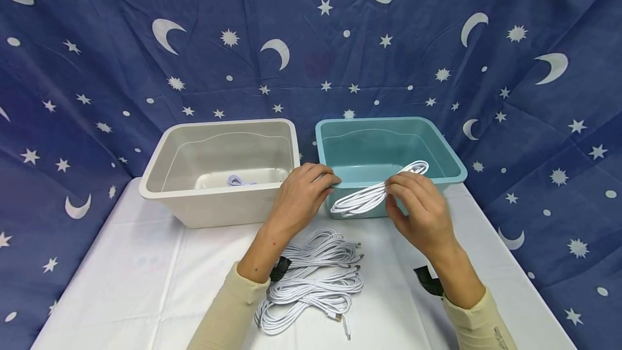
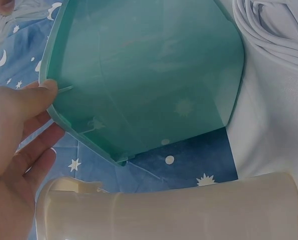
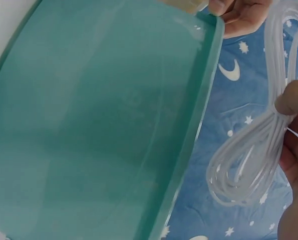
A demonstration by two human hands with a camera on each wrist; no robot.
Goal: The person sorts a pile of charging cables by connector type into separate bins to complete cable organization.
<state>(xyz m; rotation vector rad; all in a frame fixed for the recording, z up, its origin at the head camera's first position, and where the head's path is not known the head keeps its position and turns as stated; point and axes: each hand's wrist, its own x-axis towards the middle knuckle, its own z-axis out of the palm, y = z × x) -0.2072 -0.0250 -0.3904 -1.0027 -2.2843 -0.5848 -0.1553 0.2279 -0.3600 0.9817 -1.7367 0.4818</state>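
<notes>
My left hand (image 1: pixel 303 190) grips the near left corner of the teal bin's (image 1: pixel 379 145) rim; in the left wrist view its thumb (image 2: pixel 36 100) lies on the outer face. Over the front rim of that bin, my right hand (image 1: pixel 420 212) pinches a coiled white cable (image 1: pixel 357 202) at its bound middle. Loops of it spread to both sides of the fingers, clear in the right wrist view. Several more coiled white cables (image 1: pixel 311 288) lie in a pile on the table below my hands, partly hidden by the left forearm.
Left of the teal bin stands a beige bin (image 1: pixel 218 207) with a small bundled cable (image 1: pixel 235 180) on its floor. A white cloth (image 1: pixel 121 280) covers the table. Blue fabric (image 1: pixel 311 36) with moons and stars hangs behind and along both sides.
</notes>
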